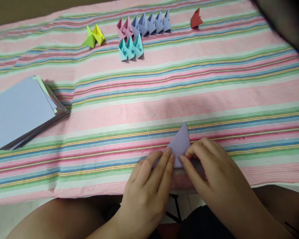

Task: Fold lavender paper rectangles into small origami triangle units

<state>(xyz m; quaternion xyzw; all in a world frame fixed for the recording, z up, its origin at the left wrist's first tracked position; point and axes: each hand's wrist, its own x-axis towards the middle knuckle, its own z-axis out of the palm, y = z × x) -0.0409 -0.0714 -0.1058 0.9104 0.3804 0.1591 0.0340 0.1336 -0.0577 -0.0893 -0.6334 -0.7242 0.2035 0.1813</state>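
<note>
A folded piece of purple origami paper lies on the striped cloth near the front edge, with one pointed corner facing away from me. My left hand rests on its left side, fingers stretched out and fingertips pressing the paper down. At the paper's right edge, my right hand pinches it between thumb and bent index finger. The left corner of the paper is partly hidden under my left fingers.
A stack of coloured paper sits at the left. Along the back stand folded pieces: yellow and green ones, a pink and lavender row, turquoise ones and a red one. Striped cloth covers the table.
</note>
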